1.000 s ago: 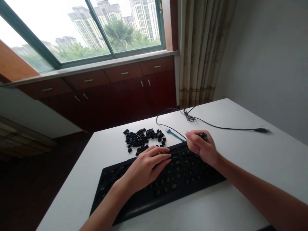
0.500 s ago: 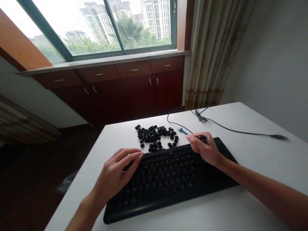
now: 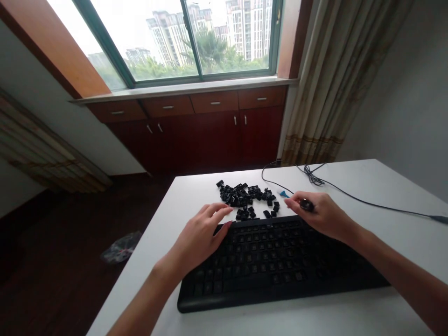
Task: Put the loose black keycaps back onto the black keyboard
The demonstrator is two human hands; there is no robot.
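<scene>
A black keyboard [image 3: 276, 261] with its keycaps removed lies on the white table [image 3: 350, 317]. My left hand [image 3: 201, 235] rests on the keyboard's far left corner, fingers stretched out and slightly apart, holding nothing. My right hand [image 3: 320, 214] hovers over the keyboard's far edge, fingers curled around a small black keycap [image 3: 307, 204]. A pile of several loose black keycaps [image 3: 248, 198] lies just beyond the keyboard, between both hands. A blue keycap puller [image 3: 283, 192] peeks out beside my right fingertips.
The keyboard's black cable [image 3: 350, 196] snakes across the table's far right to a USB plug [image 3: 439, 218]. Beyond the table stand a dark wooden cabinet [image 3: 210, 126], a window and a curtain [image 3: 336, 93]. A plastic bag [image 3: 121, 247] lies on the floor at left.
My view has swung left, so everything sits further right in frame. My left hand slid from the keyboard's middle to its far left corner. My right hand keeps its hold on the keycap.
</scene>
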